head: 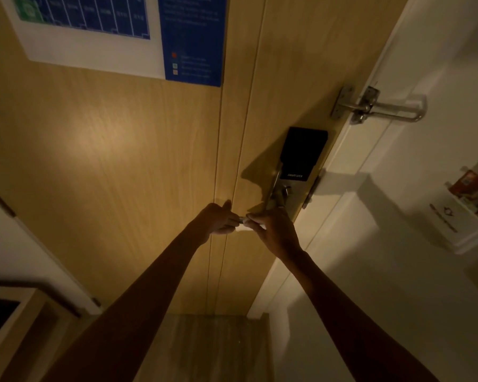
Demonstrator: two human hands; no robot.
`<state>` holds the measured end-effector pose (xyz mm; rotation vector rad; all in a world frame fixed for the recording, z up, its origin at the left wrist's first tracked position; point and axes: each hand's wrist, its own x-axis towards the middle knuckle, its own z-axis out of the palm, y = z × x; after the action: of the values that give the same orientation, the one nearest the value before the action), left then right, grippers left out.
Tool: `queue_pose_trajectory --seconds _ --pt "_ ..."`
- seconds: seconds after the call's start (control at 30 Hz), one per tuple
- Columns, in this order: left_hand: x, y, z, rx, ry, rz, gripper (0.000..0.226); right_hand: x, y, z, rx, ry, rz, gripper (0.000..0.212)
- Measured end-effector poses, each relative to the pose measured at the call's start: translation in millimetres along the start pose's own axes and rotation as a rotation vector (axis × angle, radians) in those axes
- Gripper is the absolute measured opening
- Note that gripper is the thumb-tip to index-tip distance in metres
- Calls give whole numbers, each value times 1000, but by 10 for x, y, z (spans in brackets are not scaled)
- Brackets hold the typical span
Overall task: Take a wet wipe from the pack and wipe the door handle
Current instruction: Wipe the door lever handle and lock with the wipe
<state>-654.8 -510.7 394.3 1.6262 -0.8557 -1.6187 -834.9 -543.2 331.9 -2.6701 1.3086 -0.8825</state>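
Note:
Both arms reach forward to a wooden door (122,161). My left hand (217,219) and my right hand (273,230) meet just below the metal door handle (273,186), which hangs under a black smart lock panel (301,154). Between the two hands shows a small pale piece, the wet wipe (244,229), pinched by fingers of both hands. The light is dim and the hands hide most of it. I see no pack of wipes.
A metal swing latch (375,106) sits above the lock, bridging the door and the white frame (342,161). A blue and white notice (122,37) hangs on the door's upper part. A white wall holder (464,208) with leaflets is at right. A wooden cabinet (17,321) stands lower left.

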Motion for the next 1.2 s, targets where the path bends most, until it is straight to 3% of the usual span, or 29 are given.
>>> queue_pose_trajectory --seconds 0.17,0.37,0.57,0.93,1.07,1.2 --pt "67 -47 -9 27 59 86 46 -13 -116 27 -77 49 -95 15" --pt "73 -49 -5 -15 61 52 52 -79 -84 136 -245 85 -160 24" --pt "73 -119 19 1 138 118 61 -52 -82 188 -206 128 -155 21" --pt "-46 -137 12 -35 130 156 60 -185 263 43 -320 279 -244 31" --pt "-7 -165 15 -46 126 145 61 -146 214 87 -378 258 -235 28" --pt "53 -167 -5 -38 125 143 64 -37 -31 249 -270 203 -214 25"
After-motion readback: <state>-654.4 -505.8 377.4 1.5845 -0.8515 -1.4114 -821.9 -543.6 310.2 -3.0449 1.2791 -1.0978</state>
